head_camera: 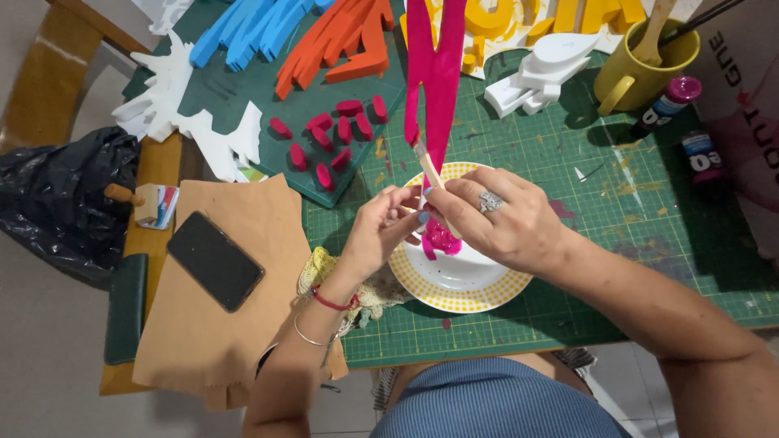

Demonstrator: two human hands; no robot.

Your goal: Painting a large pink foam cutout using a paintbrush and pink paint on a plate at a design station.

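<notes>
My left hand (381,227) pinches the lower end of a long magenta-painted foam piece (436,73) that stands up over a white plate with a yellow dotted rim (479,296). My right hand (499,219), wearing a ring, grips a wooden-handled brush (428,169) against the foam piece. A pool of magenta paint (442,241) lies on the plate just under both hands.
A green cutting mat (617,203) covers the table. A black phone (215,259) lies on brown paper at left. Small red foam bits (333,134), blue, orange, yellow and white foam shapes lie at the back. A yellow mug (641,69) and paint bottles (669,101) stand at right.
</notes>
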